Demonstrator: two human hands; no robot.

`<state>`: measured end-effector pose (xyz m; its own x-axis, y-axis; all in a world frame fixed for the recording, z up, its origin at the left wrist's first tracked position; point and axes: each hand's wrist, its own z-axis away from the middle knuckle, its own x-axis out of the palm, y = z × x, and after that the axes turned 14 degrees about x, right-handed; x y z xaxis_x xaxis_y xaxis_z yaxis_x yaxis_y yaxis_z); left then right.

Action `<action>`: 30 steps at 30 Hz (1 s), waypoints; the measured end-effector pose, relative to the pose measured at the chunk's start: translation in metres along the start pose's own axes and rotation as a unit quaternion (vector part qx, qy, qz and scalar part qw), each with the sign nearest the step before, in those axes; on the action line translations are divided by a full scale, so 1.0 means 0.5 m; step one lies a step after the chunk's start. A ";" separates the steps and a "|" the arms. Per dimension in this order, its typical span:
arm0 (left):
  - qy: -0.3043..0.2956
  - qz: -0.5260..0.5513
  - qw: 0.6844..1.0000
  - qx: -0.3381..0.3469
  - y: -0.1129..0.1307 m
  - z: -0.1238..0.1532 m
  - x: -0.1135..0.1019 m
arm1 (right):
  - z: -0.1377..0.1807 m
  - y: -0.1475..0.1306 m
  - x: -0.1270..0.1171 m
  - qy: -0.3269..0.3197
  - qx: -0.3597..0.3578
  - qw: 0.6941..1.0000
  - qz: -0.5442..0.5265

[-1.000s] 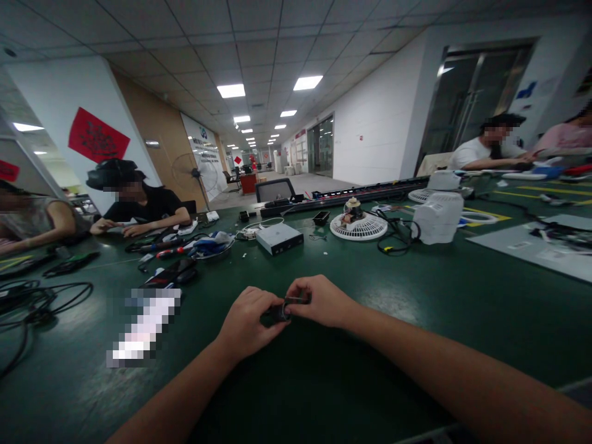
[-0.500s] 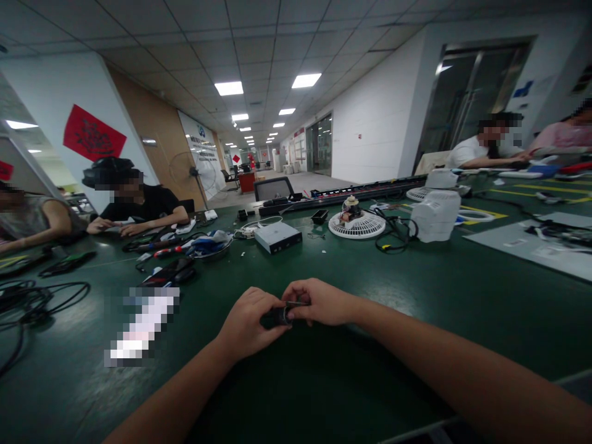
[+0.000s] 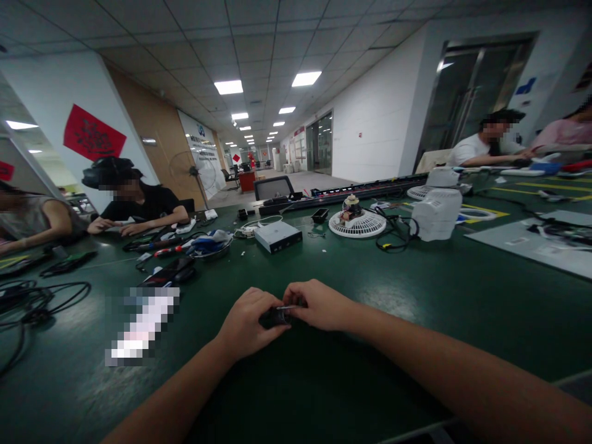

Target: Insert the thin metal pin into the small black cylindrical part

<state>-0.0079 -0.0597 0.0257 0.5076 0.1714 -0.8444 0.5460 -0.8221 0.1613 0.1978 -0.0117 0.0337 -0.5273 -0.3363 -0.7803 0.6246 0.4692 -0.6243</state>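
My left hand (image 3: 247, 322) is closed around a small dark cylindrical part (image 3: 276, 317), thumb below and fingers above. Its end faces right, toward my right hand (image 3: 319, 305). Between the thumb and fingers of that right hand is pinched a thin, light-edged strip (image 3: 287, 307), which lies across the upper end of the cylinder. I cannot tell whether the strip is joined to it. Both hands are just over the green table (image 3: 296, 382), and the fingers hide much of what they hold.
Ahead stand a white box-shaped device (image 3: 277, 237), a small black tray (image 3: 320, 215), a round white fan grille (image 3: 357, 224) and a white housing (image 3: 436, 214). Black cables (image 3: 34, 314) and tools lie to the left. Other people sit at the far left and far right.
My right fingers have shifted slightly at the cylinder's end, and the thin strip now sits a little further left across its top. My left hand has barely moved.
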 end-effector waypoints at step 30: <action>-0.023 0.024 0.999 -0.022 -0.013 0.003 0.005 | -0.015 0.014 0.020 -0.061 0.071 0.987 -0.131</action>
<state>-0.0113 -0.0549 0.0218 0.5037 0.1069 -0.8573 0.5508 -0.8042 0.2233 0.1926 -0.0054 0.0219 -0.6135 -0.5300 -0.5854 0.5560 0.2366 -0.7968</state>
